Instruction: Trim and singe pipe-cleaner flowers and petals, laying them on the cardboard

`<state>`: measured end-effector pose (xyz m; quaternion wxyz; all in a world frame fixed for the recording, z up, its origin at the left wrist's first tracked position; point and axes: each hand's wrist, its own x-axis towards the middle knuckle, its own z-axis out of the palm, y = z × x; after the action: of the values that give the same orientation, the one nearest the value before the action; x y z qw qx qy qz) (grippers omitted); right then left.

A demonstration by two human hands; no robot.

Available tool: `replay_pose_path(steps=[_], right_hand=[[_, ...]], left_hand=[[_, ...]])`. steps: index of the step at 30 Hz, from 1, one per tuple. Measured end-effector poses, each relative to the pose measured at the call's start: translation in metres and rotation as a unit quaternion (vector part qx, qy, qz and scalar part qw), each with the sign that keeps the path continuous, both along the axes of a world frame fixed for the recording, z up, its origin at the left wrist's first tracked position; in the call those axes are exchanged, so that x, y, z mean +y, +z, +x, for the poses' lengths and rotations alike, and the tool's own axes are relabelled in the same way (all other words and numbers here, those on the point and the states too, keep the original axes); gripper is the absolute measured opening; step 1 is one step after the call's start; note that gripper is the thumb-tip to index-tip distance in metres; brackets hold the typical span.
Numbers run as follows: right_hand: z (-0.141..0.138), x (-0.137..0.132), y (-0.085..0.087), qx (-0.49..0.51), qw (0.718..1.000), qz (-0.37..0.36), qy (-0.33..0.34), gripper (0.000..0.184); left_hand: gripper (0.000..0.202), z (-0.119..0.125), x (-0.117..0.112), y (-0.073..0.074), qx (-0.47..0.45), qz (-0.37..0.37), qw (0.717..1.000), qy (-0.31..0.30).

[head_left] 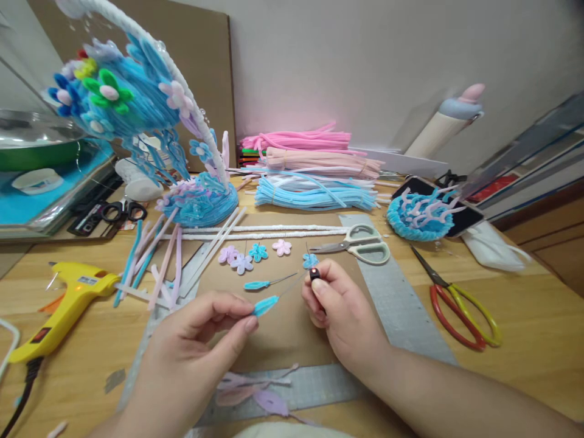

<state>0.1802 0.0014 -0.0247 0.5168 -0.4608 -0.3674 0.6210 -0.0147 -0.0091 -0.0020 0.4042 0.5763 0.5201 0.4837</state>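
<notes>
My left hand [201,340] pinches a small blue pipe-cleaner leaf [266,304] on a thin wire between thumb and forefinger. My right hand [340,310] is closed around a small black tool with a red dot [314,274], held upright near the wire's far end. A second blue leaf on a wire [262,283] lies on the brown card just beyond my hands. Small flowers, lilac [235,258], blue [258,251] and pink [281,246], lie further back, and one blue flower [310,260] sits by the tool.
A yellow glue gun [64,304] lies at left. White-handled scissors [360,243] and red-and-yellow scissors [460,310] lie at right. A blue pipe-cleaner sculpture [150,121] stands back left, stacked pipe cleaners [314,170] behind, a blue woven dish [420,216] right. Lilac petals [264,395] lie near me.
</notes>
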Motion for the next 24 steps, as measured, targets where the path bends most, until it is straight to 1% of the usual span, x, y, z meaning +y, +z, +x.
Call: replay_pose_path(steps=[8,11,14,16,18,21,24], right_hand=[[-0.001,0.002,0.002,0.049,0.998,-0.021,-0.017,0.03],[0.0,0.004,0.006,0.076,0.996,-0.022,-0.04,0.037],[0.003,0.005,0.012,0.093,0.993,-0.005,-0.078,0.043],[0.004,0.005,0.014,0.097,0.99,0.012,-0.103,0.043],[0.005,0.004,0.015,0.098,0.988,0.026,-0.119,0.042],[0.004,0.003,0.015,0.098,0.987,0.037,-0.122,0.041],[0.003,0.002,0.015,0.098,0.988,0.038,-0.115,0.039]], left_hand=[[0.018,0.0,-0.001,0.0,0.012,-0.003,1.0,-0.005],[0.013,-0.003,0.0,0.001,0.021,-0.007,1.0,0.001],[0.007,-0.006,0.002,0.001,0.043,-0.015,0.999,0.017],[0.002,-0.007,0.005,0.0,0.079,-0.036,0.996,0.002],[0.008,-0.007,0.008,-0.002,0.137,-0.057,0.988,-0.033],[0.017,-0.006,0.011,-0.008,0.243,-0.076,0.963,-0.089],[0.019,-0.004,0.014,-0.014,0.297,-0.081,0.945,-0.11]])
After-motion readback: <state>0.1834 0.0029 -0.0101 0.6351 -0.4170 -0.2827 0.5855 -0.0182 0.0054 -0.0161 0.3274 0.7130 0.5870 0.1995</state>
